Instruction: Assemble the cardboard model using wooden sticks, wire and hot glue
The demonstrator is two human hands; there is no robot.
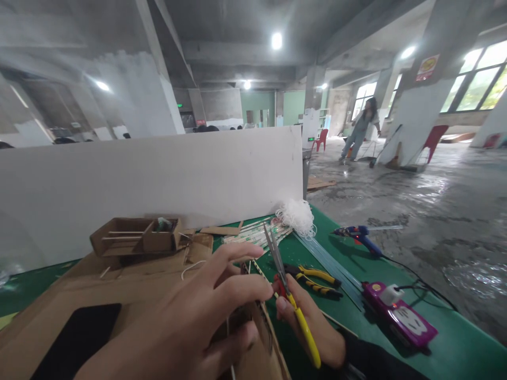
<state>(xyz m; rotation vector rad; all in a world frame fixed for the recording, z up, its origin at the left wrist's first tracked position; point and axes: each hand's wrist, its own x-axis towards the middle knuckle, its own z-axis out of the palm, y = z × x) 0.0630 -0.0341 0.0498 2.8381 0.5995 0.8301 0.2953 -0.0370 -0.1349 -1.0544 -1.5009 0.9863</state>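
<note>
My left hand (pixel 206 301) is in the foreground, fingers bent and spread around a small cardboard box (pixel 267 330). Its fingertips lie over the box's near edge, and the palm side is hidden. In my right hand (pixel 307 316) is a pair of scissors (pixel 279 261) with yellow and red handles, its blades pointing up and slightly parted. The scissors are close to my left fingertips and the box's edge. A thin pale stick (pixel 340 324) sticks out beside my right wrist; I cannot tell whether the hand touches it.
Behind are a divided cardboard box (pixel 137 237), wrapped sticks (pixel 253 232) and white cord (pixel 298 216). Pliers (pixel 317 278), clear glue sticks (pixel 328 264), a glue gun (pixel 358 237) and a purple power strip (pixel 400 314) lie right. A black phone (pixel 77 340) rests left. A person (pixel 360 129) stands far off.
</note>
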